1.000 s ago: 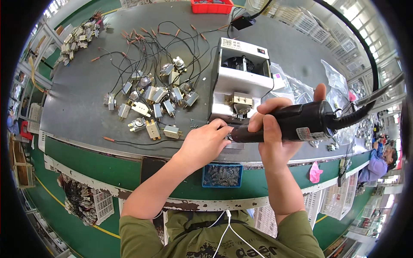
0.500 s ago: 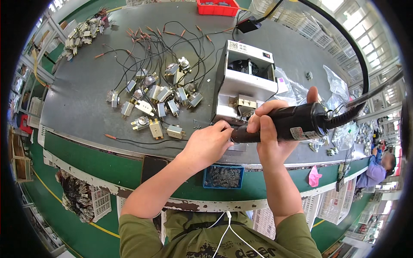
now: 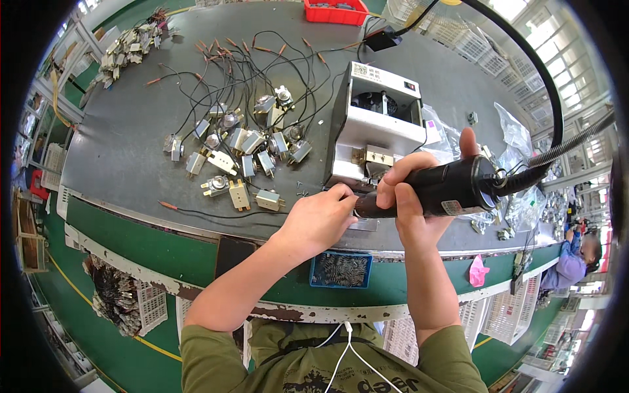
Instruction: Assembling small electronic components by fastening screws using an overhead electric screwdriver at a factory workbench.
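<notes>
A black electric screwdriver [image 3: 452, 188] lies nearly level in my right hand [image 3: 419, 206], its tip pointing left. My left hand [image 3: 321, 217] is closed in a pinch at the screwdriver's tip, and its fingers hide what they hold. Just behind both hands stands a white and silver bench machine [image 3: 378, 128] with an open top, which looks like a screw feeder. A few small screws [image 3: 301, 190] lie on the table left of my left fingertips. Several small grey and cream switch-like parts [image 3: 249, 144] with black leads are spread farther left.
A blue tray of small metal pieces [image 3: 341, 270] sits at the front edge. At the back are a red bin [image 3: 336, 12] and a black box [image 3: 382, 39] on a cable. Clear plastic bags [image 3: 521, 170] lie at right. A person in purple [image 3: 569, 265] sits far right.
My hands keep almost the same pose at the screwdriver's tip. The screwdriver has rolled or tilted slightly, and the whole view has shifted a little.
</notes>
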The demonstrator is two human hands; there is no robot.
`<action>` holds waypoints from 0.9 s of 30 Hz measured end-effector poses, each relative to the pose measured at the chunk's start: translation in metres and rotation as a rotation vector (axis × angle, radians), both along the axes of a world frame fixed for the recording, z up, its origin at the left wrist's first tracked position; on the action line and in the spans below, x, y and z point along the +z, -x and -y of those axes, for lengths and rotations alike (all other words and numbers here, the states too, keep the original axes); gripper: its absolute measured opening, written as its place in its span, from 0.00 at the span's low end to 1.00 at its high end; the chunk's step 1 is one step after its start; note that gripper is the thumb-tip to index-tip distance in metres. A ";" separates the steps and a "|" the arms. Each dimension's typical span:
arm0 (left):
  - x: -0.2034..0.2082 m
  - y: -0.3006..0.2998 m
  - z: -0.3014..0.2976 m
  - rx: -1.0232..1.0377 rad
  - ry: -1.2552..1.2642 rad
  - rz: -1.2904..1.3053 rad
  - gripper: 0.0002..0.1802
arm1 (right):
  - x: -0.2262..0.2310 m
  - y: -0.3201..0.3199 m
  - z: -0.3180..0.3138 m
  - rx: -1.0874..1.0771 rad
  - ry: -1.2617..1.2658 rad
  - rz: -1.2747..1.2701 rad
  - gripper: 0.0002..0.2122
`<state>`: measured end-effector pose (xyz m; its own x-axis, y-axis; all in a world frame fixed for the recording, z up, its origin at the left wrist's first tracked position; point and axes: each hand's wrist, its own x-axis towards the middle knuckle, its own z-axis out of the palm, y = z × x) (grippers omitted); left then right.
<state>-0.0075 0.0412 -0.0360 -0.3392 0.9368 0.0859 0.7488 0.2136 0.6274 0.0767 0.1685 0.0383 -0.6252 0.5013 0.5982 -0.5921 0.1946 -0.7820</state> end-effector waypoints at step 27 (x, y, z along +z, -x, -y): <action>0.014 -0.003 -0.002 0.010 0.096 0.026 0.14 | -0.003 0.001 -0.005 0.021 -0.003 -0.003 0.45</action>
